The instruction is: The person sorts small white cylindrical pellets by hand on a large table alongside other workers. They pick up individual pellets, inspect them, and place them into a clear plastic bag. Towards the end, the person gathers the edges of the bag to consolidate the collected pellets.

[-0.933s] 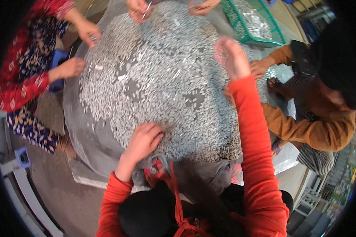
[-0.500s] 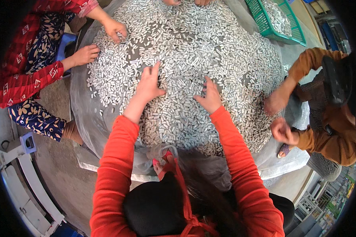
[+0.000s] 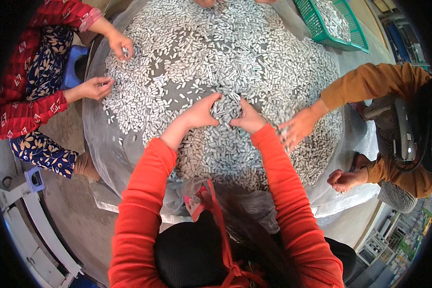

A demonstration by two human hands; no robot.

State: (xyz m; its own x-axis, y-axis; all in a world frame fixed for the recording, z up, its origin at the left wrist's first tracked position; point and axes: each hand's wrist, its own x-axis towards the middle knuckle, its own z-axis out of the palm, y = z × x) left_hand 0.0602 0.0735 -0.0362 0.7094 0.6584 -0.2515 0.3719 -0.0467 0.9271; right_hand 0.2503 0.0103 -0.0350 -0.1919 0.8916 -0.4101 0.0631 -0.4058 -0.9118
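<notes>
A wide heap of small silver, rod-shaped metal pieces [image 3: 235,149] covers a round surface under a translucent sheet. Near the middle, my left hand [image 3: 200,113] and my right hand [image 3: 250,118] are cupped toward each other. Between them they clasp a mound of the metal pieces [image 3: 225,109], some longer strips showing at its top. Thumbs are visible on the near side, while most of the other fingertips are buried or hidden by the mound.
At left, a co-worker's hand [image 3: 121,46] grips some pieces; the other hand [image 3: 98,88] is at the heap's edge. A right-hand co-worker's hand [image 3: 297,128] reaches in close to my right arm. A green basket [image 3: 317,24] with metal pieces stands far right.
My hands, spread apart before, have come together round a mound of pieces. The right co-worker's hand has reached inward; the left co-worker's upper hand has drawn back with pieces in it.
</notes>
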